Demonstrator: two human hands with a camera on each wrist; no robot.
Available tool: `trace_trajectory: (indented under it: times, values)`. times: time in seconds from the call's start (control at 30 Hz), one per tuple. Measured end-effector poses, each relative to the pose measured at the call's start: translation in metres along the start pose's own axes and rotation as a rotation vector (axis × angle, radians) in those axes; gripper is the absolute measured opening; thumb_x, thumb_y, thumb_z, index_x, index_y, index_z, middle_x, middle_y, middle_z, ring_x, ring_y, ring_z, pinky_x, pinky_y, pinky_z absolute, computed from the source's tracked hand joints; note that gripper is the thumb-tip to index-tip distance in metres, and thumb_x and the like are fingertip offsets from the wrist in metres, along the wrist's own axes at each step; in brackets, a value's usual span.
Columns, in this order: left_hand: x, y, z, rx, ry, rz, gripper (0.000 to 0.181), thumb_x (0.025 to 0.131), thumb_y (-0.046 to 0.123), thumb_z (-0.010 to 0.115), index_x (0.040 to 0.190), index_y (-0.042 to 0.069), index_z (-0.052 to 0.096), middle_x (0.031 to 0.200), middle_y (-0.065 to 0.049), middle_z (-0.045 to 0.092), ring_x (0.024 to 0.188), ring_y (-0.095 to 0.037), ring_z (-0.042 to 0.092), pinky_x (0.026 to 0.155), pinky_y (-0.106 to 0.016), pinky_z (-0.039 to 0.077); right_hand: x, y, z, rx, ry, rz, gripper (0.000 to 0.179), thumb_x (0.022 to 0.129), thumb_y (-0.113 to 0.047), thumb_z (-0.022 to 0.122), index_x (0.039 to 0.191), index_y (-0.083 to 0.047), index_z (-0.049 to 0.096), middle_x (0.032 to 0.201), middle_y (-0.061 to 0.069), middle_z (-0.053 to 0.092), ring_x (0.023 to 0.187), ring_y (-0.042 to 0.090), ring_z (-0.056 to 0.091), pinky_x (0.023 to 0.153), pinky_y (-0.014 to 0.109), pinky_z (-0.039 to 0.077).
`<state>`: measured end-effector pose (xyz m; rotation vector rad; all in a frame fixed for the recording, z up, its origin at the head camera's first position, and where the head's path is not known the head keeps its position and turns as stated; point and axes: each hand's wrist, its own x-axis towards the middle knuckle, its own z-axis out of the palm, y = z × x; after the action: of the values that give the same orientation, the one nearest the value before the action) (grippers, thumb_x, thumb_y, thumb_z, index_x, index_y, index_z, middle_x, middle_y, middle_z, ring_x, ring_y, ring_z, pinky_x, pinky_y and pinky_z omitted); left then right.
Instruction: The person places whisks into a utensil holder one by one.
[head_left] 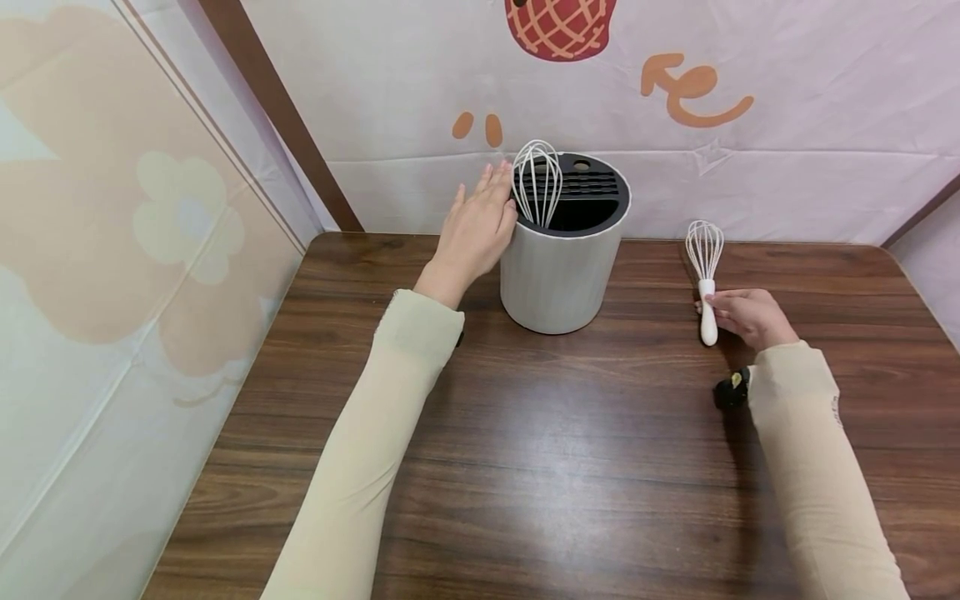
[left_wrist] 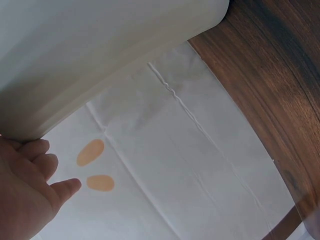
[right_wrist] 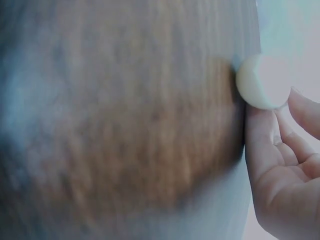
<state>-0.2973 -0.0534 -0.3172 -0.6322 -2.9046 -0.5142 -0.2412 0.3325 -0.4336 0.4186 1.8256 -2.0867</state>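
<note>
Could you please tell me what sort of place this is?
Probably a staged indoor work corner: creased, printed sheeting rises behind a wood-grain table, which bears a utensil holder with a whisk in it.

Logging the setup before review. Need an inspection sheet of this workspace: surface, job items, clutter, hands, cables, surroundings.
Surface: brown wood-grain table, glare near its middle.
Job items: pale holder with black top, upright; larger whisk stands in it, wires up; smaller whisk held at right, wires up.
Clutter: nothing seen.
Hands: left hand against holder's left side, fingers extended; right hand pinches smaller whisk's handle. Small black object at right cuff.
Cables: nothing seen.
Surroundings: creased, printed pale backdrop behind table and at left.
</note>
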Motion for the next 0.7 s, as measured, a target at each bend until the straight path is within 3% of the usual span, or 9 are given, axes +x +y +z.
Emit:
trace_trajectory:
  times: [0.13, 0.33, 0.57, 0.7]
  values:
    - [0.0, -0.0001, 0.0007, 0.002, 0.003, 0.0, 0.052, 0.103, 0.028, 0.021, 0.152, 0.011, 0.017, 0.156, 0.002, 0.013, 0.142, -0.009, 0.003, 0.115, -0.04, 0.0, -0.0005, -0.001, -0.0019, 0.05, -0.031, 0.012, 0.021, 0.095, -0.001, 0.049, 0.081, -0.009, 0.062, 0.077, 0.0, 0.069, 0.076, 0.004, 0.066, 0.07, 0.017, 0.052]
    - [0.0005, 0.0013, 0.0009, 0.005, -0.003, 0.004, 0.052, 0.103, 0.029, 0.02, 0.152, 0.011, 0.016, 0.156, 0.003, 0.012, 0.143, -0.01, 0.003, 0.115, -0.04, 0.0, -0.0028, -0.0002, -0.0034, 0.026, -0.001, 0.021, 0.004, 0.096, -0.005, 0.051, 0.1, -0.004, 0.053, 0.078, 0.0, 0.071, 0.078, 0.005, 0.066, 0.071, 0.017, 0.052]
    - [-0.0001, -0.0001, 0.0016, 0.005, 0.002, -0.001, 0.052, 0.103, 0.029, 0.02, 0.152, 0.011, 0.015, 0.156, 0.003, 0.011, 0.142, -0.009, 0.002, 0.115, -0.039, -0.001, -0.002, 0.0023, -0.0056, 0.114, -0.027, 0.026, 0.019, 0.094, -0.005, 0.053, 0.083, -0.012, 0.066, 0.08, 0.003, 0.071, 0.079, 0.007, 0.067, 0.071, 0.019, 0.052]
    - [0.0004, -0.0005, 0.0015, 0.007, 0.005, 0.0, 0.052, 0.103, 0.03, 0.019, 0.152, 0.012, 0.015, 0.156, 0.003, 0.012, 0.142, -0.009, 0.002, 0.115, -0.039, -0.001, -0.0026, 0.0028, -0.0073, 0.142, -0.04, 0.022, 0.018, 0.094, -0.004, 0.053, 0.083, -0.011, 0.065, 0.081, 0.003, 0.071, 0.081, 0.008, 0.067, 0.072, 0.019, 0.052]
